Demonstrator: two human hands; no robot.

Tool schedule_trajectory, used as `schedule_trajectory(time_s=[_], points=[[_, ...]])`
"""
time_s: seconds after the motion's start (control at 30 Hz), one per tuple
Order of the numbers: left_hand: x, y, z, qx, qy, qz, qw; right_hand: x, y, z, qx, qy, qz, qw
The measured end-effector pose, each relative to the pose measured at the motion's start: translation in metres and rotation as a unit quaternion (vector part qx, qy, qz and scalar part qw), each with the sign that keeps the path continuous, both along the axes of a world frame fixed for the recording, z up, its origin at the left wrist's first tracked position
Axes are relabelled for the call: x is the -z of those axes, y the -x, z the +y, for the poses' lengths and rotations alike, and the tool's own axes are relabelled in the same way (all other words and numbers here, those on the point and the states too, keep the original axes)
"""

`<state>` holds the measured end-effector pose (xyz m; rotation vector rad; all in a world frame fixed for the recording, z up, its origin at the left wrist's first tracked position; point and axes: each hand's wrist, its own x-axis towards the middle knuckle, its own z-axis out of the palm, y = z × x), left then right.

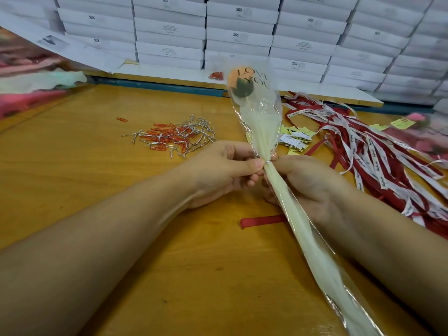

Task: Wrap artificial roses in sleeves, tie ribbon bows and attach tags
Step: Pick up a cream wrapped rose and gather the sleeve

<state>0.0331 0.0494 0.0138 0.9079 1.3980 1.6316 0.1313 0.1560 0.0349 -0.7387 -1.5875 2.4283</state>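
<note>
Your rose (238, 80): peach-orange bloom, dark green leaves. Your sleeve (261, 122): clear film, cream liner, black "LOVE YOU" lettering. Bench (72, 166): honey-yellow wood grain. Toward far edge: paper clips (164, 138) orange-red, twist ties (196, 128) silver. Toward right edge: ribbons (363, 151) dark red and white, white ones with dark script; tags (294, 138) pale yellow and white. Boxes (242, 20) white, black print.

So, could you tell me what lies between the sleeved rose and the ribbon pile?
A heap of yellow and white tags, in the head view.
</note>
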Motion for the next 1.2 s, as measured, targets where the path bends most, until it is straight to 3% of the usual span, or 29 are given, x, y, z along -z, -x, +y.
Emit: schedule_trajectory(time_s=[0.4,0.5,0.6,0.67,0.87,1.2], points=[[-0.003,0.006,-0.001,-0.076,0.052,0.157,0.983,0.0,0.001,0.002,0.04,-0.086,-0.017,0.995],[-0.002,0.01,-0.003,-0.105,0.076,0.182,0.975,-0.002,-0.004,-0.002,0.015,-0.194,0.002,0.981],[-0.001,0.01,-0.003,-0.11,0.09,0.207,0.968,0.002,-0.005,-0.007,0.0,-0.329,-0.017,0.944],[0.0,0.01,-0.003,-0.098,0.094,0.218,0.966,0.003,-0.004,-0.008,-0.003,-0.353,-0.018,0.935],[0.0,0.014,-0.003,-0.071,0.091,0.165,0.98,0.005,-0.005,-0.006,-0.003,-0.281,0.016,0.96],[0.0,0.022,-0.004,-0.012,0.008,0.003,1.0,0.002,-0.004,-0.006,0.0,-0.067,0.08,0.995]])
